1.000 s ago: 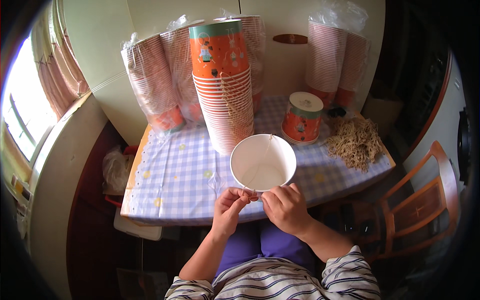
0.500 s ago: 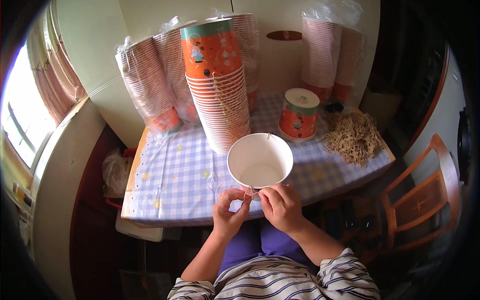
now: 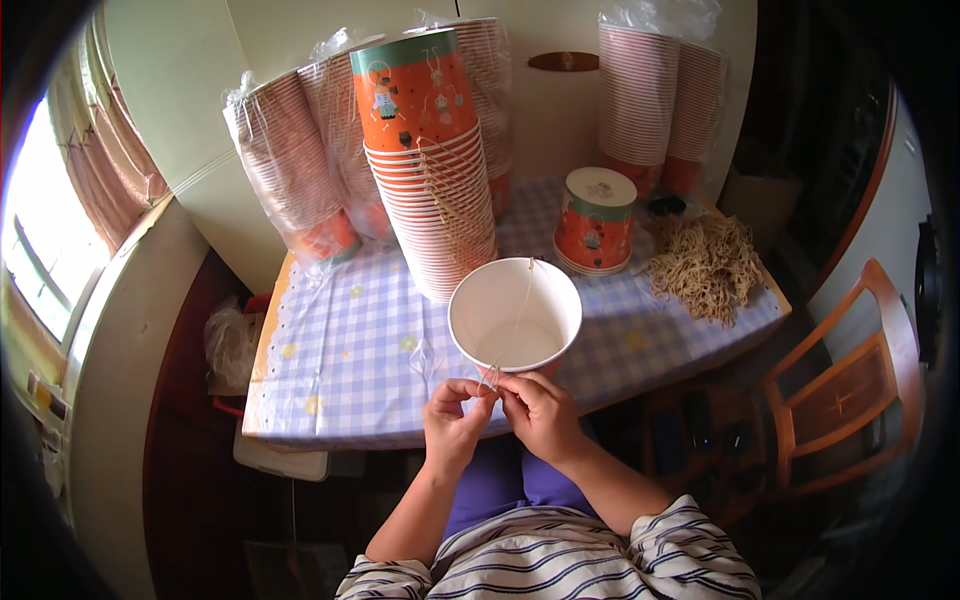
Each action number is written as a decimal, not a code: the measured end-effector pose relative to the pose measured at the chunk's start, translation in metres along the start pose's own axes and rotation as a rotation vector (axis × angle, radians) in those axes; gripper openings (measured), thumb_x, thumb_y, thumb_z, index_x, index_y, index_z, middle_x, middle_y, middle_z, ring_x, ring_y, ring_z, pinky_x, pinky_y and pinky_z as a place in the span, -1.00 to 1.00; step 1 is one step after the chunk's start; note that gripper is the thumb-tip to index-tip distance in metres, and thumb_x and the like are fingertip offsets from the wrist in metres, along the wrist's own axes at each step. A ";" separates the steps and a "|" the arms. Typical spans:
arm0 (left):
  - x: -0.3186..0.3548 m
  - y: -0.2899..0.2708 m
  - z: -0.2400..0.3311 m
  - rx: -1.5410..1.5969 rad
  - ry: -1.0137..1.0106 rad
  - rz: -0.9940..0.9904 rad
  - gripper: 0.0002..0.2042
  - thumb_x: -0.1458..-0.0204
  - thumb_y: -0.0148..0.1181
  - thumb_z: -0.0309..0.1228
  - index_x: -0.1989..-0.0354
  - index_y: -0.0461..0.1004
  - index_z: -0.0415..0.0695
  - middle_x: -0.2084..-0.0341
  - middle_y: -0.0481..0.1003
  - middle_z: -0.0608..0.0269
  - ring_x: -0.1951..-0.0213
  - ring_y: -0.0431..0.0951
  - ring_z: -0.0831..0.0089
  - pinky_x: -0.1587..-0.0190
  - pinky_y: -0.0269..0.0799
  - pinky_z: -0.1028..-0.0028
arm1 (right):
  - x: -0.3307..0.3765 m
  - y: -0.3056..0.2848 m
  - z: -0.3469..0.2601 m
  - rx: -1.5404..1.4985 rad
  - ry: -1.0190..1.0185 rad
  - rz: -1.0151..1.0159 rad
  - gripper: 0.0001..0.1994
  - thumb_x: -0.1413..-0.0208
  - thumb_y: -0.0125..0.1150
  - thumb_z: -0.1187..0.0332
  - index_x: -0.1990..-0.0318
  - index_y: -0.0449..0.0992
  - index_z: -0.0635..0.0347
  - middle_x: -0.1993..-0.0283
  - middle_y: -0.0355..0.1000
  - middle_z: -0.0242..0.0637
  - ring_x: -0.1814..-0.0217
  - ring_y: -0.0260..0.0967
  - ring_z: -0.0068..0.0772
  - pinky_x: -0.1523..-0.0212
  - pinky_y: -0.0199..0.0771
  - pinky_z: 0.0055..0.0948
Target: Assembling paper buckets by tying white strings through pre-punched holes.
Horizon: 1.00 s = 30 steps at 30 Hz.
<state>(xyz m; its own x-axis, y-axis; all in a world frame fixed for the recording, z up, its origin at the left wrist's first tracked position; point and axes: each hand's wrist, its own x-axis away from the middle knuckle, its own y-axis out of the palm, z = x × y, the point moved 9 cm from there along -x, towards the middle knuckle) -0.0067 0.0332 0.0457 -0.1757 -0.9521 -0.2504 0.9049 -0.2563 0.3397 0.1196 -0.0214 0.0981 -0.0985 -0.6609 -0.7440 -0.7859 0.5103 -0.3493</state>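
An open paper bucket point(image 3: 485, 305), white inside, stands at the table's near edge with its mouth tipped a little toward me. A thin tan string point(image 3: 527, 290) hangs from its far rim down the inner wall, and a string loop shows at the near rim. My left hand point(image 3: 453, 420) pinches the loop between thumb and index finger. Right beside it, my right hand point(image 3: 545, 418) pinches the same string, its fingertips close to the left ones just below the near rim. The exact crossing of the string is too small to make out.
Left of centre rises a tall stack of orange-and-white buckets point(image 3: 430, 210) with strings hanging down it. An upturned orange bucket point(image 3: 595, 225) and a tangled string heap point(image 3: 705, 270) lie right on the checked tablecloth point(image 3: 350, 360). Plastic-wrapped stacks point(image 3: 635, 100) line the back; a wooden chair point(image 3: 840, 390) stands right.
My right hand has moved left, bringing its fingertips up against the left hand's at the string. The string inside the bucket now hangs further down the wall.
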 end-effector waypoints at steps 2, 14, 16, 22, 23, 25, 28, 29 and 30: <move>-0.001 -0.001 0.001 0.013 -0.010 0.012 -0.90 0.07 0.19 -0.68 0.39 0.42 -0.26 0.41 0.49 0.26 0.32 0.45 0.59 0.22 0.37 0.61 | 0.001 0.001 0.006 -0.118 0.071 -0.004 -0.81 0.06 0.20 0.53 0.22 0.49 0.28 0.30 0.48 -0.18 0.37 0.46 -0.18 0.38 0.45 -0.38; -0.001 -0.005 0.003 -0.127 0.034 0.069 -0.90 0.08 0.23 -0.64 0.40 0.44 -0.25 0.43 0.49 0.32 0.30 0.44 0.62 0.18 0.33 0.62 | 0.024 0.039 0.055 -0.851 0.668 -0.021 -0.87 -0.10 0.16 0.43 0.24 0.53 0.27 0.40 0.44 -0.46 0.44 0.26 -0.79 0.44 0.25 -0.72; -0.001 -0.007 0.002 -0.123 0.032 0.085 -0.90 0.09 0.22 -0.64 0.40 0.44 -0.25 0.43 0.49 0.32 0.30 0.44 0.62 0.17 0.33 0.61 | 0.031 0.049 0.059 -1.042 0.845 -0.048 -0.89 -0.08 0.16 0.42 0.26 0.52 0.23 0.45 0.41 -0.48 0.52 0.18 -0.82 0.53 0.15 -0.75; 0.001 -0.002 0.006 -0.184 0.081 0.089 -0.90 0.10 0.22 -0.63 0.41 0.43 -0.26 0.44 0.49 0.31 0.31 0.44 0.62 0.19 0.34 0.61 | 0.041 0.063 0.062 -1.352 1.105 -0.056 -0.93 -0.08 0.12 0.37 0.34 0.48 0.11 0.48 0.39 -0.51 0.63 0.04 -0.81 0.62 0.00 -0.75; 0.001 -0.003 0.008 -0.251 0.105 0.098 -0.89 0.12 0.23 -0.63 0.42 0.43 -0.25 0.45 0.50 0.29 0.32 0.44 0.60 0.20 0.34 0.59 | 0.040 0.063 0.060 -1.352 1.106 -0.055 -0.93 -0.08 0.12 0.37 0.34 0.48 0.11 0.48 0.39 -0.51 0.63 0.04 -0.81 0.62 0.00 -0.75; 0.002 -0.005 0.007 -0.320 0.128 0.108 -0.88 0.14 0.24 -0.63 0.42 0.43 -0.24 0.46 0.50 0.28 0.33 0.45 0.58 0.21 0.35 0.58 | 0.043 0.065 0.057 -1.362 1.190 -0.040 -0.94 -0.09 0.11 0.36 0.35 0.48 0.08 0.51 0.35 -0.56 0.65 0.01 -0.82 0.62 -0.01 -0.74; 0.002 -0.005 0.011 -0.442 0.221 0.096 -0.85 0.19 0.24 -0.64 0.43 0.44 -0.20 0.47 0.52 0.25 0.35 0.48 0.50 0.21 0.34 0.52 | 0.047 0.067 0.058 -1.383 1.229 -0.029 -0.95 -0.09 0.12 0.35 0.36 0.48 0.05 0.55 0.29 -0.61 0.66 0.00 -0.83 0.63 -0.01 -0.72; 0.002 -0.001 0.017 -0.484 0.277 0.082 -0.84 0.20 0.24 -0.64 0.43 0.44 -0.19 0.48 0.52 0.25 0.36 0.49 0.44 0.21 0.32 0.49 | 0.047 0.067 0.058 -1.384 1.229 -0.027 -0.95 -0.09 0.12 0.35 0.36 0.48 0.05 0.55 0.29 -0.61 0.66 0.00 -0.83 0.63 -0.01 -0.72; 0.002 0.004 0.023 -0.525 0.333 0.068 -0.83 0.22 0.24 -0.65 0.42 0.45 -0.17 0.49 0.52 0.24 0.36 0.49 0.39 0.21 0.30 0.47 | 0.047 0.067 0.058 -1.382 1.238 -0.025 -0.95 -0.09 0.12 0.35 0.36 0.48 0.05 0.56 0.27 -0.63 0.66 -0.01 -0.83 0.63 -0.01 -0.72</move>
<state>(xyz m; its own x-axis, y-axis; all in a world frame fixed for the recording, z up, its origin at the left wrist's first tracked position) -0.0124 0.0265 0.0674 -0.0574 -0.8385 -0.5419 0.9945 -0.0003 -0.1049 0.0980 0.0137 0.0063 0.0854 -0.9605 0.2649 -0.6090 0.1601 0.7768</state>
